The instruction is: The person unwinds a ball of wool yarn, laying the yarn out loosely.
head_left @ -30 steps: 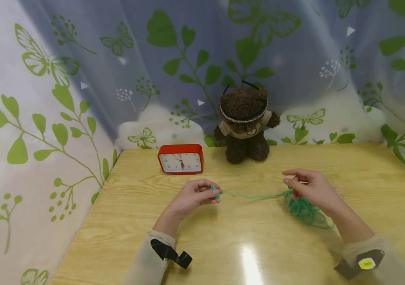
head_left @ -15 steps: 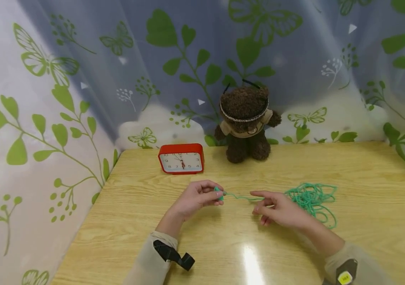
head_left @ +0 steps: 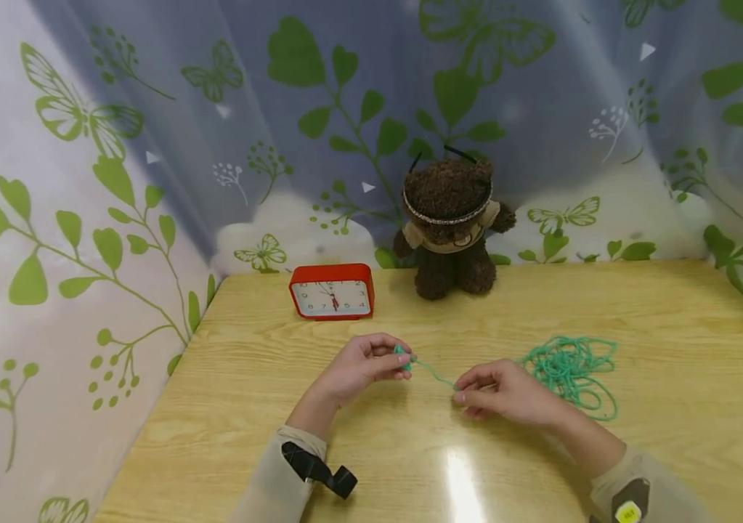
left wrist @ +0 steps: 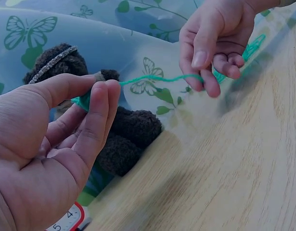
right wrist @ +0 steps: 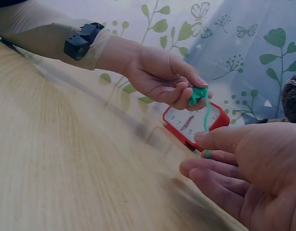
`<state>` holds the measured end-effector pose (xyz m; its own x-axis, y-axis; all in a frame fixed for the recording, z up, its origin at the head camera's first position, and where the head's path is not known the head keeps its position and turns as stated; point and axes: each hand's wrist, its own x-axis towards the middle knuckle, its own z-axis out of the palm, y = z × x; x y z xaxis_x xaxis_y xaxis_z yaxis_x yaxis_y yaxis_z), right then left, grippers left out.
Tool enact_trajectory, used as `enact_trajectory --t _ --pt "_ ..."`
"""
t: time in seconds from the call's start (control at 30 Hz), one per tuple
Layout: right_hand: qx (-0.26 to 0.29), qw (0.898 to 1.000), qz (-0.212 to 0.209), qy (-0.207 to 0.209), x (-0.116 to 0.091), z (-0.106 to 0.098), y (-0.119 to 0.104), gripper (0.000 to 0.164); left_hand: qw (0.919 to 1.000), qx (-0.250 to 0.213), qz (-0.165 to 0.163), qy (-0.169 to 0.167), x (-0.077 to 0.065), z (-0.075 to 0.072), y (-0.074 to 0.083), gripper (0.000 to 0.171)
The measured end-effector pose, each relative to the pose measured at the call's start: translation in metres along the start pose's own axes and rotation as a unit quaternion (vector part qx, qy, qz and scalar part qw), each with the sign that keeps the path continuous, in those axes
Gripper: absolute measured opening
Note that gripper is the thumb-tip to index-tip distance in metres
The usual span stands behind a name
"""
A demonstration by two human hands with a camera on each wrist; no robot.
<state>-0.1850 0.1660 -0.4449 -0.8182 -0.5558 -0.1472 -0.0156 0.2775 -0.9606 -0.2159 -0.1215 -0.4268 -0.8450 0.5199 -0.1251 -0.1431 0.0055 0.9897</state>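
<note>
Between thumb and fingertips, my left hand [head_left: 364, 369] pinches a small bunched piece of green yarn [right wrist: 198, 95] that looks crocheted; the fingers cover much of it. From this piece a green strand [head_left: 435, 375] runs, slightly slack, to my right hand [head_left: 508, 392]. The right hand's fingers are curled about the strand, which passes under the thumb and over a finger [right wrist: 217, 156] in the right wrist view. Behind the right hand, a loose tangle of the same yarn [head_left: 570, 367] lies on the table.
A red alarm clock [head_left: 332, 292] stands behind the left hand on the wooden table [head_left: 266, 450]. A brown stuffed bear [head_left: 452, 218] sits at the back against a leaf-patterned curtain [head_left: 345, 94].
My right hand has come left from over the tangle towards the left hand, and its fingers have closed on the strand. The strand between the hands is shorter; the left hand barely moved.
</note>
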Motion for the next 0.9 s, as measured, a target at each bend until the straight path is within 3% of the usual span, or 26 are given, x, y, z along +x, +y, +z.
enact_trajectory --t 0.57,0.9 --pt "-0.023 0.990 -0.027 0.134 -0.021 -0.044 -0.027 0.035 0.9998 0.004 0.012 0.016 -0.001 -0.004 0.003 0.022" --pt "-0.040 0.983 -0.033 0.176 -0.034 -0.067 -0.031 0.032 0.9994 -0.013 0.004 0.031 -0.001 -0.005 0.004 0.020"
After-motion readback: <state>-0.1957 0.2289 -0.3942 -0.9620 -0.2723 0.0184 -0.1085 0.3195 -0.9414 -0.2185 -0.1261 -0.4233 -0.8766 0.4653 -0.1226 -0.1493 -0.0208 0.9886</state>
